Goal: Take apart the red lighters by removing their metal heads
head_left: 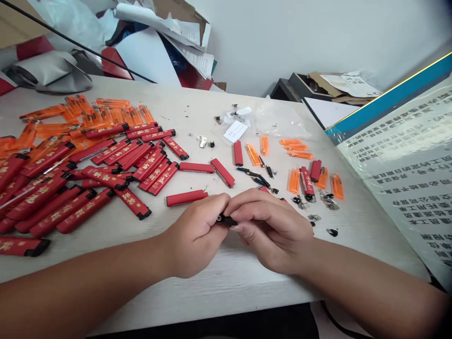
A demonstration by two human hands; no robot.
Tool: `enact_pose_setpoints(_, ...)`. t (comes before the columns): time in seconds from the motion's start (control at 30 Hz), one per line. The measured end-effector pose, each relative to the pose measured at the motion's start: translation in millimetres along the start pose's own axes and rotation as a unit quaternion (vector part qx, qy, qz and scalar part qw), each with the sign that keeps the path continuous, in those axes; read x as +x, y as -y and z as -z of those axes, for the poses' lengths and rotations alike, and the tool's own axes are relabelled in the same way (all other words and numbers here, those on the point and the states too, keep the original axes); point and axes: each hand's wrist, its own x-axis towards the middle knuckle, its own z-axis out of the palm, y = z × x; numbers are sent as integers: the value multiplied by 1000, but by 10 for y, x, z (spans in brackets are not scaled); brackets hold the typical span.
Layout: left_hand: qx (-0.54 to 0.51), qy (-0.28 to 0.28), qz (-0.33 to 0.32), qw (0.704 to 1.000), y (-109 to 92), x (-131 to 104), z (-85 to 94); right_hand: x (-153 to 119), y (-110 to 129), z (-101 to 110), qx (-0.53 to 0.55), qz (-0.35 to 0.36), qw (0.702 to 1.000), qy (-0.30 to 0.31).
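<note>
My left hand (197, 238) is closed around a black lighter part (226, 220) at the near middle of the table. A small metal ring shows at its left end; the fist hides whatever else belongs to it. My right hand (273, 230) pinches the same part from the right between thumb and fingers. Just beyond the left hand lies a red lighter casing (187, 197). Black lighter innards (256, 176) and a red casing (238, 153) are scattered past the right hand.
Many red lighters (120, 176) with gold lettering cover the table's left, before a heap of orange lighters (102, 115). Orange casings (337, 186) and metal bits (330, 202) lie right. A plastic bag (280, 117) lies behind; a printed board (399, 146) leans at right.
</note>
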Motion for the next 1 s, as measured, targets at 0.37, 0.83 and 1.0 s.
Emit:
enact_pose_setpoints(0.37,10,6,-22,1000,1,-8,-1,-23,28,3,-33,-32,999,-27)
enact_pose_setpoints(0.83,-9,17,-26,999,-20,11,-7,4,22,15,14,-42,999,-4)
enact_pose_setpoints(1.0,-10,20,-5,1000,-19,15,4,-32,-5,3,74,-93,993,-21)
